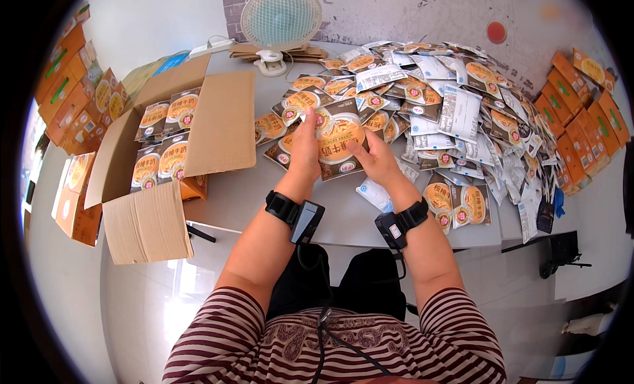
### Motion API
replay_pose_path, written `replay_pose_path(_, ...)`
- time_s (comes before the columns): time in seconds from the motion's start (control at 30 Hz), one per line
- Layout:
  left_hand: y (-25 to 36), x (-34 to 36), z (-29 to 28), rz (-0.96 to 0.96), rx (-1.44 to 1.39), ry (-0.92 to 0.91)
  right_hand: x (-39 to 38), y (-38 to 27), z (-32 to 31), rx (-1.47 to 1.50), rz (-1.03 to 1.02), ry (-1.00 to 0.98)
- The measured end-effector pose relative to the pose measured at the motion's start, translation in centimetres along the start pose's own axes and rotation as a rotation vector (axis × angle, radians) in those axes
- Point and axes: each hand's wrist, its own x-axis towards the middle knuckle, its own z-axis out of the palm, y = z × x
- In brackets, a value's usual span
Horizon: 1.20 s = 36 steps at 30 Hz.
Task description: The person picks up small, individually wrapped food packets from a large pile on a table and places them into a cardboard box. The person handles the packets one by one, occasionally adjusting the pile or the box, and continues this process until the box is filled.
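Note:
Between my two hands, above the front of the grey table, is a brown and orange drink-powder sachet (338, 134), its printed face up. My left hand (305, 149) grips its left edge, thumb on top. On its lower right side my right hand (382, 160) pinches it, thumb over the front. The fingers beneath are hidden. Loose sachets (310, 96) lie on the table just behind and left of it. A big heap of sachets (459, 116), some showing white backs, spreads to the right. Each wrist wears a black strap with a small device.
At the left stands an open cardboard box (221, 123) with upright sachets in rows, flaps folded out. Orange cartons (72, 86) are stacked at the far left, more cartons (574, 129) at the far right. A fan (281, 20) stands at the back beside flattened cardboard.

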Motion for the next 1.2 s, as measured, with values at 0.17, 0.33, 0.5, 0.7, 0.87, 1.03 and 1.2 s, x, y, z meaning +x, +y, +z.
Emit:
replay_pose_path(0.17,0.3,-0.5,0.8,0.068,0.002,0.065,0.0,0.3,-0.2,0.048,0.026,-0.027)
replay_pose_path(0.33,0.8,-0.7,0.3,0.048,-0.022,0.06,0.3,-0.1,0.7,0.069,-0.004,-0.051)
replay_pose_path(0.5,-0.2,0.4,-0.1,0.0,0.006,-0.116,-0.2,0.5,-0.2,0.041,0.152,0.081)
replay_pose_path(0.7,-0.7,-1.4,1.1,-0.028,0.36,-0.267,0.0,1.7,-1.0,0.019,0.191,0.301)
replay_pose_path(0.87,-1.2,-0.4,0.0,0.094,0.295,-0.321,0.3,1.1,0.2,0.03,0.192,0.354)
replay_pose_path(1.03,0.9,-1.5,1.7,0.027,0.158,-0.193,0.5,1.0,-0.5,0.457,0.11,0.368)
replay_pose_path(1.2,8.4,-6.7,4.3,0.019,0.081,-0.259,0.2,1.5,-0.7,0.448,0.108,0.259)
